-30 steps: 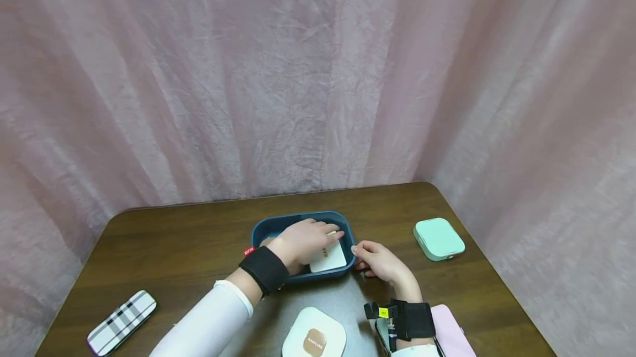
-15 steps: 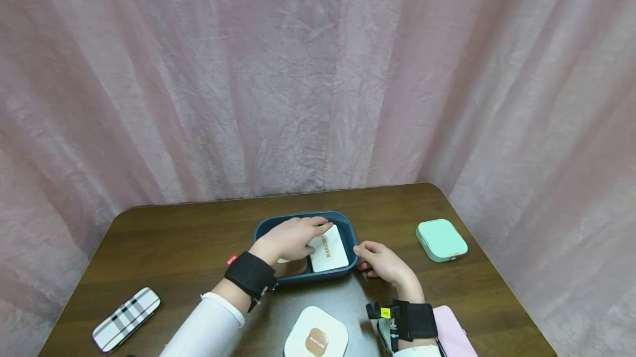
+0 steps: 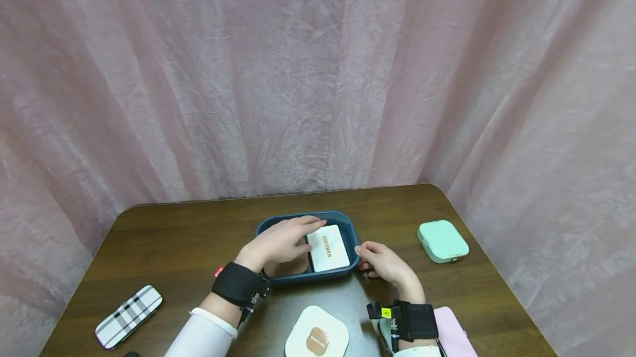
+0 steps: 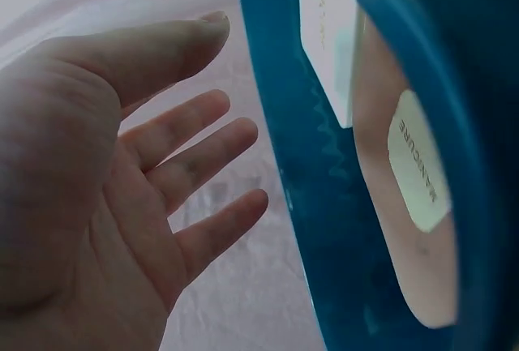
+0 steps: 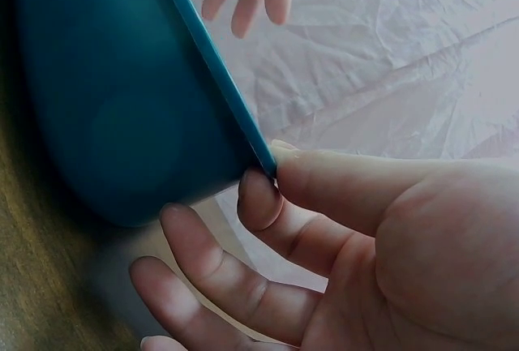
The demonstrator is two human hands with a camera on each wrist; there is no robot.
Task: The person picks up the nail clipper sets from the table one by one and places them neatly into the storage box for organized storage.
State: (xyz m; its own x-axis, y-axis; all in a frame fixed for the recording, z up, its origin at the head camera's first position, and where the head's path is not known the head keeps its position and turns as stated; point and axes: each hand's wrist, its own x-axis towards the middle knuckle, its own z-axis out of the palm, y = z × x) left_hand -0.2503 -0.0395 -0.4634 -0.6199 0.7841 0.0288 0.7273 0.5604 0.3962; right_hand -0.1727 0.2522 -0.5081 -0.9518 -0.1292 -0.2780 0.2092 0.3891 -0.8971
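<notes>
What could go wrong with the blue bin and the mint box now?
The bin might tip: the right hand pinches its rim at one end, so lifting there could make the white box and brown box inside slide.

The mint box sits near the right edge of the table, so a bump from the right arm could push it off.
</notes>
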